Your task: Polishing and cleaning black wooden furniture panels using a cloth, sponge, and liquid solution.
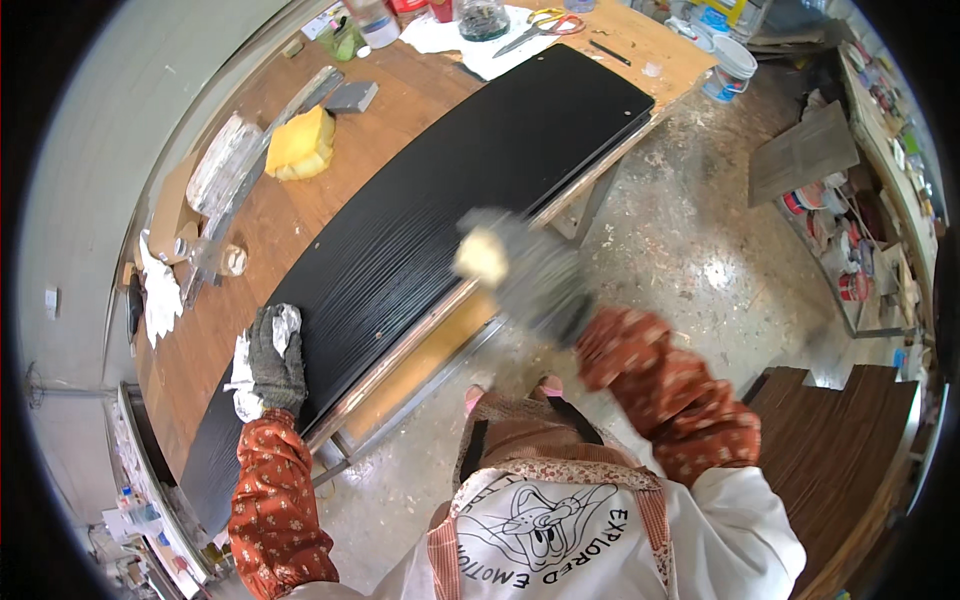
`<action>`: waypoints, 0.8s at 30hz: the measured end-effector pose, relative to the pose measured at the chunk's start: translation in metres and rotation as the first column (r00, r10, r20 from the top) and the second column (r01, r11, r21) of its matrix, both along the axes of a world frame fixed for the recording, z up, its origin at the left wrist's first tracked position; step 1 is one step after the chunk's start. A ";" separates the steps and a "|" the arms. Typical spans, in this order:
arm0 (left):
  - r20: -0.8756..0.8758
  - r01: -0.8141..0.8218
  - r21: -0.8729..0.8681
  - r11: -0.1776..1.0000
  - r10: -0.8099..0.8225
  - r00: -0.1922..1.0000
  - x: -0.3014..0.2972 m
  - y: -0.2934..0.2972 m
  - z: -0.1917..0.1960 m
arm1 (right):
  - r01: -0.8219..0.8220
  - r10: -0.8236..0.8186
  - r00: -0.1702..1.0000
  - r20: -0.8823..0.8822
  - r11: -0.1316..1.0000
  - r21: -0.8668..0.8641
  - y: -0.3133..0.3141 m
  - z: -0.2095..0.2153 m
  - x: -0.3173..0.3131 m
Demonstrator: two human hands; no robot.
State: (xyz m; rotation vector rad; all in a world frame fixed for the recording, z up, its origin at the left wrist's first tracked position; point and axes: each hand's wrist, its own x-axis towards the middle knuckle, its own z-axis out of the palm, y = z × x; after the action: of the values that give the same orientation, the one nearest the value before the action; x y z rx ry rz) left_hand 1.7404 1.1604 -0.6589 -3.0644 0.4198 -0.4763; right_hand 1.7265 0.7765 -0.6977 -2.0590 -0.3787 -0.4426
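Head view showed a long black board (440,210) lying lengthwise along the near edge of a wooden table (250,250), its far end reaching toward the table's far right corner. The left hand (275,355), in a grey glove, pressed flat on the board's near end with a crumpled white cloth (285,320) bunched under and around its fingers. The right hand (530,275), also grey-gloved and blurred, hung over the table's near edge just off the board, closed on a pale yellowish pad (482,257); how tightly it was curled could not be told.

Behind the board, toward the table's far edge, lay a yellow sponge (300,143), a grey block (352,96) and a plastic-wrapped bundle (222,165). At the far end sat scissors (540,25) on white paper (470,45) beside a glass jar (482,18). Nothing lay on the board between the two hands. A white bucket (733,68) stood on the concrete floor (680,260) past the table's right corner.
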 end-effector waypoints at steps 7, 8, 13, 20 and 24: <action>-0.116 -0.074 -0.134 0.988 0.059 0.991 0.006 0.020 -0.015 | 0.097 -0.085 0.991 0.101 0.988 -0.121 -0.046 -0.005 0.029; -0.130 -0.099 -0.124 0.987 0.082 0.988 0.002 0.017 -0.011 | 0.154 -0.153 0.987 0.041 0.988 -0.016 -0.074 0.015 0.033; -0.103 -0.054 -0.111 0.992 0.042 0.994 0.005 -0.009 -0.002 | 0.631 -0.630 0.776 0.032 0.775 -0.043 -0.189 0.006 0.068; -0.107 -0.159 0.013 0.987 0.160 0.981 0.001 -0.009 0.000 | 0.001 0.032 0.995 0.097 0.945 -0.328 -0.091 0.009 0.029; -0.162 -0.198 0.174 0.965 0.226 0.961 0.001 -0.011 0.007 | 0.114 -0.060 0.972 0.226 0.964 -0.238 -0.182 -0.013 0.083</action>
State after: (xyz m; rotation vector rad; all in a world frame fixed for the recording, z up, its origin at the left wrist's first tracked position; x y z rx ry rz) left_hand 1.7416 1.1496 -0.6523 -2.9619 0.1179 -0.1505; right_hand 1.8098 0.5945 -0.7104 -2.2853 -0.4964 -0.7090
